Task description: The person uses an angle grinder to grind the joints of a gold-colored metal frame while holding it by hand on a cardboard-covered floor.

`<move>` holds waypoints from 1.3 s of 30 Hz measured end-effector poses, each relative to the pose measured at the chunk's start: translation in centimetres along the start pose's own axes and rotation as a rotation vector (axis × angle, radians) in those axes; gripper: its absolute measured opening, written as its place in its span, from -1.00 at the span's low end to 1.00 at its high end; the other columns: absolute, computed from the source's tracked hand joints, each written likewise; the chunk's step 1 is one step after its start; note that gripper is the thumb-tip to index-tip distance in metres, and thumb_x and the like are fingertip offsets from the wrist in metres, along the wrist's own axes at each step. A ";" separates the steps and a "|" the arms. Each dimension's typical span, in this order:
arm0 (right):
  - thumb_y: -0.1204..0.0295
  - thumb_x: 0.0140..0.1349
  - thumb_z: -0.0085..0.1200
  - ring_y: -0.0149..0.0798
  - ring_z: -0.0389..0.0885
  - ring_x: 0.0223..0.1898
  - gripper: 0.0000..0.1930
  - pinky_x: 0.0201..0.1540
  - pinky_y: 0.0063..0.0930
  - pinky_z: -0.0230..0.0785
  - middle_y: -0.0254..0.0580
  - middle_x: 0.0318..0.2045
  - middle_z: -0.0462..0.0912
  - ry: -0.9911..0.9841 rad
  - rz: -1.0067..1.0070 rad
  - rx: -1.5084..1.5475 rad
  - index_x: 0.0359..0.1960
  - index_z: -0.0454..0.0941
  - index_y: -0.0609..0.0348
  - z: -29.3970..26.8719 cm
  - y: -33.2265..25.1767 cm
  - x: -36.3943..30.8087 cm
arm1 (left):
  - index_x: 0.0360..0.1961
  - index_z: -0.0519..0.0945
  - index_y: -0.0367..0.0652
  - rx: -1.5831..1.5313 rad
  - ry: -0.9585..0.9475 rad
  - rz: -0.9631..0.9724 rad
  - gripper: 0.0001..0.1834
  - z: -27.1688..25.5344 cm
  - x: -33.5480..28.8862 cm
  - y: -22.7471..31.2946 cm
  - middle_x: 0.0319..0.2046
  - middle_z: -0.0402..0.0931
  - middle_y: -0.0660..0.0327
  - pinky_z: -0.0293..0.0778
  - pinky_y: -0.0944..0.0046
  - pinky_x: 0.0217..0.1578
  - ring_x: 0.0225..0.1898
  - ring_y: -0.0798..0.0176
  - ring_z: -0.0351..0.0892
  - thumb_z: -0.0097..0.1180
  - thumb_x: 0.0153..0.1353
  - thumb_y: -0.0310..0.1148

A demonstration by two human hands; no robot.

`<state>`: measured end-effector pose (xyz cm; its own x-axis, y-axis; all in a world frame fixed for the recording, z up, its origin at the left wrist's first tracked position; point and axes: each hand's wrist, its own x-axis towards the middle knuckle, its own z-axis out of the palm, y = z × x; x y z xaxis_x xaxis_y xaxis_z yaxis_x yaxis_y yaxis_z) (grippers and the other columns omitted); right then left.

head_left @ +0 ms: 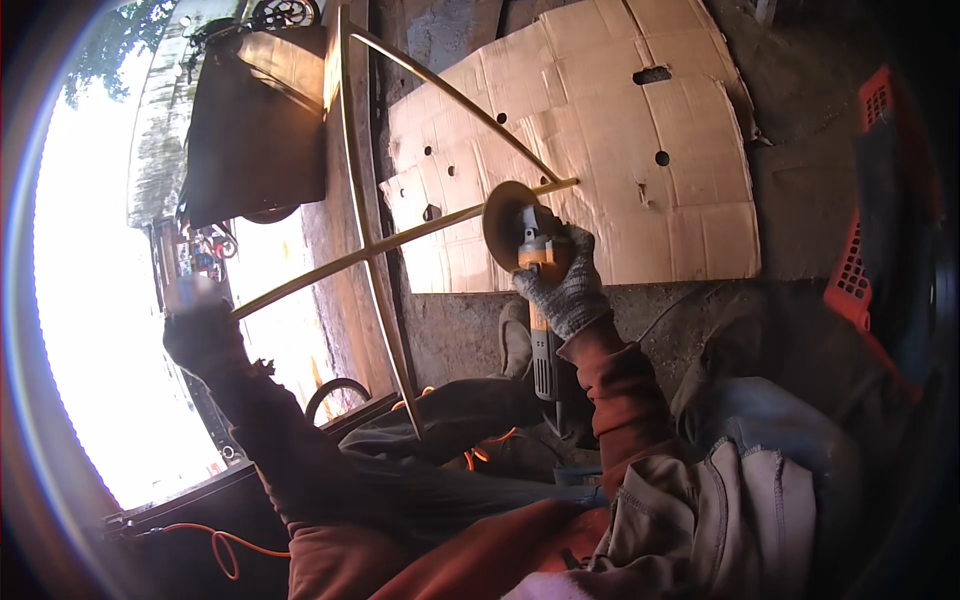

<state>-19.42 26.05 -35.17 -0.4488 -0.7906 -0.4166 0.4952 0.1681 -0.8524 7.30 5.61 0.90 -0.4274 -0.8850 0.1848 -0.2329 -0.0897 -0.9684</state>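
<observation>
Fingers (532,286) of the gloved right hand (573,295) curl tight around the grinder (542,345), likely heavy and best held by its body (545,372), over the cardboard's (700,210) near edge beside stiff-looking rods (415,233), but what the left hand (205,335) holds I can't tell.

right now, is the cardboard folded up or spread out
Spread out: the cardboard lies opened wide and flat, with its crease lines showing across it.

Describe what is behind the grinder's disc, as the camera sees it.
A gold-coloured bar shows on either side of the disc, with brown cardboard beyond. The stretch of bar and the cardboard directly behind the disc cannot be seen.
</observation>
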 end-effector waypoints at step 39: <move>0.58 0.07 0.28 -0.27 0.44 0.11 -0.27 0.10 -0.40 0.43 -0.16 0.10 0.41 -0.304 -0.361 0.177 0.24 0.09 0.12 4.6 -5.4 -4.0 | -0.62 0.36 0.08 -1.541 0.124 -0.150 -0.80 1.2 -0.6 0.7 -0.70 0.31 0.40 0.26 0.33 -0.57 -0.64 0.42 0.34 -0.05 0.15 -0.30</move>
<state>-16.83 25.61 -27.42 -0.3911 -0.9199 0.0284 0.4787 -0.2297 -0.8474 8.47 5.55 -0.11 -0.3676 -0.8623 0.3483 -0.8867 0.4378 0.1482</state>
